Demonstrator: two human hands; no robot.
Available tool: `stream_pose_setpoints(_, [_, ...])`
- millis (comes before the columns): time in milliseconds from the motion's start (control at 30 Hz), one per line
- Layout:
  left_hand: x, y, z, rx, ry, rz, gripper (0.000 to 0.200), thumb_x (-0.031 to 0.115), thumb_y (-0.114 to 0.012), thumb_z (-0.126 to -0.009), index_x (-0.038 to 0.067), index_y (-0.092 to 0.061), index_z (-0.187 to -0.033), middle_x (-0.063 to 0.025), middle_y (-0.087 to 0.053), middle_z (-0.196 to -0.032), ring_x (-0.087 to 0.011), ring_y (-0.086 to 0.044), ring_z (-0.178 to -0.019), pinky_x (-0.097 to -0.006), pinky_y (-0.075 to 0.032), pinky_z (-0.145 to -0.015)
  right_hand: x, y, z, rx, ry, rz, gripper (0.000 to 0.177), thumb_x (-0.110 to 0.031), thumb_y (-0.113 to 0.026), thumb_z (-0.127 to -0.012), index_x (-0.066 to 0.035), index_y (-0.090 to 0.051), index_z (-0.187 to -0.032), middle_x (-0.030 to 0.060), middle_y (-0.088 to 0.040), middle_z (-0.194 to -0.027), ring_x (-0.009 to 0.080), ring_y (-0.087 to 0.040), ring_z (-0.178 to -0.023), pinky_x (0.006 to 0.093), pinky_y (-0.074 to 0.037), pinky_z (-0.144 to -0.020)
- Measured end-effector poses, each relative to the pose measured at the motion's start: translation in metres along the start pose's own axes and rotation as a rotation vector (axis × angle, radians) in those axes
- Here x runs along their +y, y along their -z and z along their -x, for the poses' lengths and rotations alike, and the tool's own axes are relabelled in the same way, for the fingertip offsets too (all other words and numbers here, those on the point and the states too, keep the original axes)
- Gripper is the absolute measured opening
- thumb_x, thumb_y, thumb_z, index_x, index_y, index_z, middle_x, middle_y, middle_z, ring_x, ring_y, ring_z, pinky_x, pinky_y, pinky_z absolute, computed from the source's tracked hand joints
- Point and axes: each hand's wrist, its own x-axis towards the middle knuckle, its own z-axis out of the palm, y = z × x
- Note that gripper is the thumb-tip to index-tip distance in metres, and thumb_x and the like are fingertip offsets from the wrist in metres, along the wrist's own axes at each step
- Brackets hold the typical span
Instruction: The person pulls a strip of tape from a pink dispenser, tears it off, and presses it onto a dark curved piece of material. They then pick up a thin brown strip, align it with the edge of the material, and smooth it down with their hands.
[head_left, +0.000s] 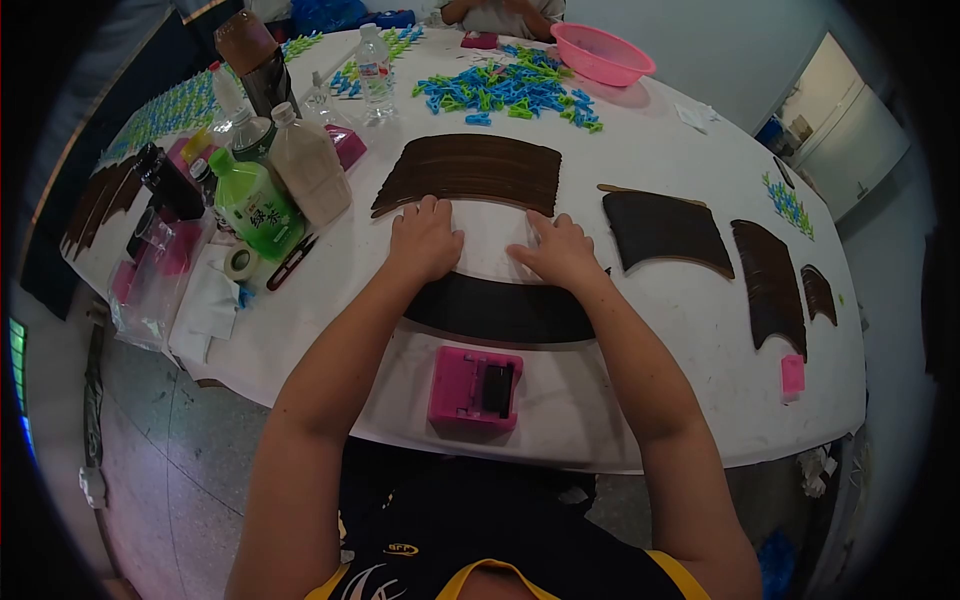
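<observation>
A wide dark brown curved sheet lies on the white table, and both hands are at its near edge. My left hand touches the edge near its left end, fingers bent. My right hand is at the right end of that edge, thumb apart from the fingers. Whether either hand grips the edge is not clear. Nearer to me, a black curved sheet lies under and between my wrists. Below it stands a pink box-shaped device with a black part.
More dark sheets lie at the right, beside a small pink block. Bottles and tape stand at the left. Blue and green clips, a pink basin and another person are at the far side.
</observation>
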Motion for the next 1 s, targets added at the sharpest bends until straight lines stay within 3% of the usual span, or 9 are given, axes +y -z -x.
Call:
stream_pose_setpoints(467, [-0.028,0.011,0.026,0.045,0.127,-0.008,0.044,0.036,-0.066,-0.096,0.003,-0.06,-0.126,-0.0176,-0.057,-0.135,-0.0388,-0.055,-0.124,-0.0532,-0.046,-0.104,-0.002,0.007,0.0,-0.031,0.005,0.013,0.083,-0.064,-0.066,-0.089,-0.021,-0.047,-0.157,0.0221,-0.056,-0.14,0.0405,-0.057,-0.13,0.0544,-0.045,-0.106])
stream_pose_setpoints(833, [-0.029,0.012,0.027,0.03,0.171,0.047,0.05,0.04,-0.064,-0.097,0.003,-0.061,-0.13,-0.0186,-0.056,-0.138,-0.0371,-0.049,-0.133,-0.0521,-0.042,-0.108,0.009,0.004,0.007,0.015,0.064,-0.015,0.082,-0.06,-0.069,-0.089,-0.018,-0.049,-0.156,0.0207,-0.058,-0.135,0.0382,-0.058,-0.126,0.0529,-0.045,-0.106])
stream_pose_setpoints(933, [-0.029,0.013,0.027,0.026,0.176,0.049,0.051,0.04,-0.064,-0.096,0.002,-0.061,-0.13,-0.0185,-0.055,-0.138,-0.0372,-0.049,-0.133,-0.052,-0.042,-0.108,0.017,0.011,0.03,0.023,0.095,-0.128,0.069,-0.049,-0.074,-0.09,-0.013,-0.059,-0.147,0.018,-0.061,-0.13,0.0366,-0.06,-0.121,0.0482,-0.048,-0.102])
stream_pose_setpoints(1000, [-0.029,0.014,0.027,0.02,0.182,0.054,0.051,0.04,-0.064,-0.096,0.003,-0.061,-0.131,-0.0184,-0.055,-0.139,-0.0372,-0.049,-0.134,-0.052,-0.042,-0.109,0.024,0.011,0.055,0.247,0.388,-0.313,0.044,-0.03,-0.08,-0.087,-0.008,-0.07,-0.124,0.0154,-0.064,-0.118,0.0353,-0.062,-0.112,0.0426,-0.05,-0.096])
